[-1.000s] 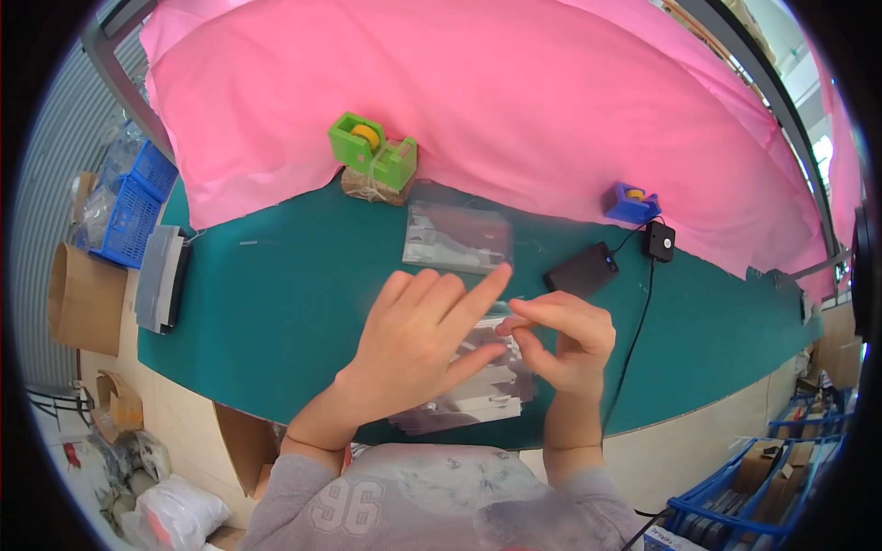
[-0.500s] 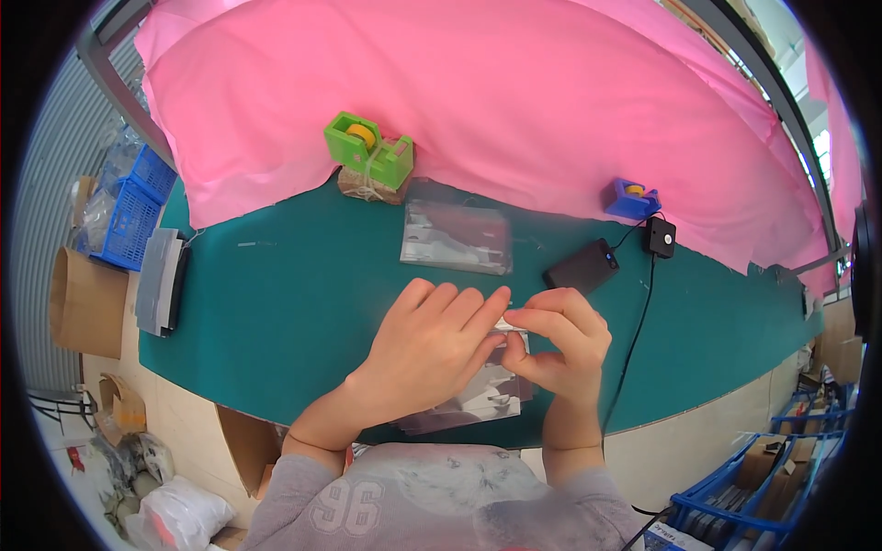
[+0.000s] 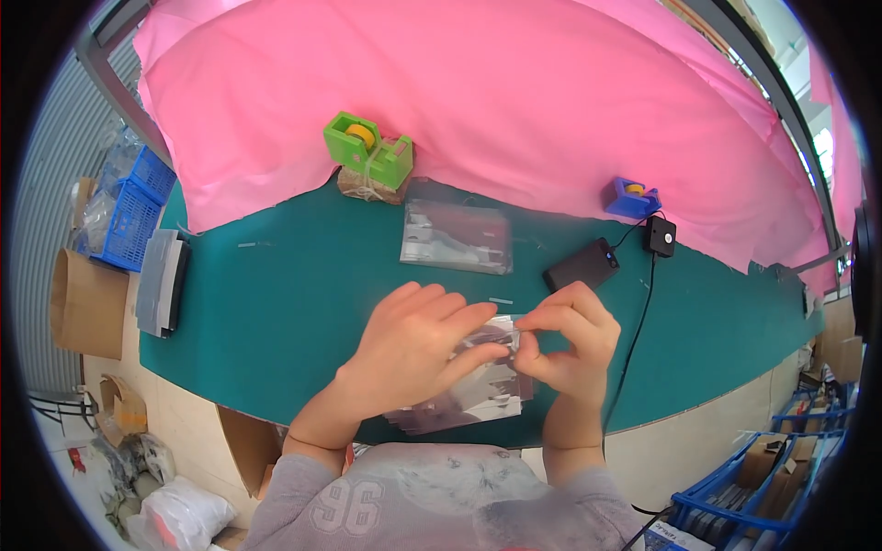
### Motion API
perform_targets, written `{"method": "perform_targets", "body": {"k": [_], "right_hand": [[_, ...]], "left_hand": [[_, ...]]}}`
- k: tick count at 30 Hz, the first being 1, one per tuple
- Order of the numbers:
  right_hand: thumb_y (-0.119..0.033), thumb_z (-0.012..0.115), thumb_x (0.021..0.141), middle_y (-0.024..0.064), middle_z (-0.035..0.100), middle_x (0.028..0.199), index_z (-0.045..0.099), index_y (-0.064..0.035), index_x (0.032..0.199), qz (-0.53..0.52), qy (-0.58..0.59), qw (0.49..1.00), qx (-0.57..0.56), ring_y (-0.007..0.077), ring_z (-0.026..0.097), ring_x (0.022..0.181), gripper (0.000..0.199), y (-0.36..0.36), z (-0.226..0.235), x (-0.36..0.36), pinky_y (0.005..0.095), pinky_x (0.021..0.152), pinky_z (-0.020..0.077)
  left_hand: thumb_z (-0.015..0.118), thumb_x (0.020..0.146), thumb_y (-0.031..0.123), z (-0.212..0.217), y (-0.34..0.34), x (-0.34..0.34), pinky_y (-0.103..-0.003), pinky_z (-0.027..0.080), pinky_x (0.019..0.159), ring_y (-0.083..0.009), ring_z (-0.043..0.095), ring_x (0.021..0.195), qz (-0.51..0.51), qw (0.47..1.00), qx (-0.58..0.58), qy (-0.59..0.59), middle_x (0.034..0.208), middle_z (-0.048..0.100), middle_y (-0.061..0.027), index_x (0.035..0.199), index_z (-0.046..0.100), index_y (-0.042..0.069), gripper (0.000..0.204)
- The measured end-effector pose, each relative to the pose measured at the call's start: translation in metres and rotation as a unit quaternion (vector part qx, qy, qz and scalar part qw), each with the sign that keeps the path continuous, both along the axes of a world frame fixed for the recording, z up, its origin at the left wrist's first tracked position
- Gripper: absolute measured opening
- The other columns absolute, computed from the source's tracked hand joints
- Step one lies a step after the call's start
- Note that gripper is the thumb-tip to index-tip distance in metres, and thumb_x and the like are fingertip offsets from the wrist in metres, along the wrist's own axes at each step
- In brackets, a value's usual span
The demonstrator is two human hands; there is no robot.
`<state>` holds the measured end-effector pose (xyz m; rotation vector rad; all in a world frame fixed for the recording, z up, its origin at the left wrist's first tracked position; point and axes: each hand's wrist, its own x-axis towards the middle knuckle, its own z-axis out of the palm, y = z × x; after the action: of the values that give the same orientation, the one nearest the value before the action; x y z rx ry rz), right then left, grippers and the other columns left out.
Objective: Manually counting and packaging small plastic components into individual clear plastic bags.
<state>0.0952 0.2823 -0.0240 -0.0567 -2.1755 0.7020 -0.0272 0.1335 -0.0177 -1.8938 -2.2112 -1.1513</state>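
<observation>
Lying at six o'clock, likely for reach, the plastic sheets (image 3: 491, 393) sit beneath your left hand (image 3: 409, 344), thumb wide; your right hand (image 3: 576, 340) is narrow, its hold unclear. At eleven, a tape dispenser (image 3: 395, 165) is tied to a block (image 3: 355, 185), likely for weight.

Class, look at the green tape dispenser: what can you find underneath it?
A rough brown block sits under the green tape dispenser, with pale string looped around both. The block's top is mostly covered, and its underside cannot be seen.
</observation>
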Motion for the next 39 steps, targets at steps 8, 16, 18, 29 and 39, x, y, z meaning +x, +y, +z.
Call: {"method": "perform_targets", "body": {"k": [8,16,18,29,39], "right_hand": [[0.004,0.063,0.050,0.0043,0.053,0.066,0.068,-0.0033,0.069,0.038,-0.072,0.985,-0.150,0.0089,0.052,0.052,0.022,0.003,0.005,0.003,0.0205,0.046,0.0388],[0.009,0.062,0.055,0.0030,0.052,0.071,0.068,-0.0004,0.072,0.059,-0.093,0.966,-0.235,0.0077,0.052,0.056,0.020,0.015,0.000,-0.002,0.0189,0.049,0.0415],[0.009,0.061,0.056,0.0025,0.052,0.072,0.068,-0.0004,0.073,0.059,-0.085,0.960,-0.261,0.0074,0.052,0.057,0.020,0.016,0.000,-0.002,0.0187,0.050,0.0414],[0.010,0.057,0.066,0.0056,0.049,0.076,0.065,0.0035,0.075,0.081,-0.072,0.937,-0.333,0.0099,0.054,0.054,0.014,0.024,-0.004,0.005,0.0205,0.045,0.0436],[-0.001,0.064,0.079,0.0054,0.057,0.086,0.058,0.0014,0.095,0.043,-0.098,0.955,-0.278,0.0166,0.061,0.077,0.018,0.033,-0.006,0.003,0.0280,0.069,0.0500]], "left_hand": [[0.073,0.075,0.029,0.000,-0.004,-0.007,-0.033,0.039,0.057,-0.0202,0.051,0.060,-0.018,1.000,-0.025,-0.006,0.060,0.055,0.0000,0.080,0.070,0.011,0.019],[0.072,0.077,0.026,0.001,-0.006,-0.021,-0.034,0.042,0.060,-0.0210,0.054,0.062,-0.029,0.996,-0.051,-0.060,0.061,0.058,-0.0022,0.082,0.072,0.009,0.018],[0.072,0.078,0.025,0.000,-0.010,-0.027,-0.034,0.042,0.061,-0.0213,0.054,0.063,-0.028,0.997,-0.039,-0.057,0.061,0.058,-0.0027,0.082,0.072,0.009,0.017],[0.073,0.077,0.016,-0.003,-0.013,-0.035,-0.032,0.045,0.064,-0.0190,0.056,0.066,-0.014,0.987,0.005,-0.157,0.069,0.063,-0.0033,0.094,0.072,0.009,0.018],[0.061,0.079,-0.001,-0.008,-0.006,-0.036,-0.029,0.047,0.069,-0.0147,0.059,0.070,0.013,0.956,0.051,-0.289,0.075,0.063,-0.0038,0.129,0.055,0.011,0.051]]}}
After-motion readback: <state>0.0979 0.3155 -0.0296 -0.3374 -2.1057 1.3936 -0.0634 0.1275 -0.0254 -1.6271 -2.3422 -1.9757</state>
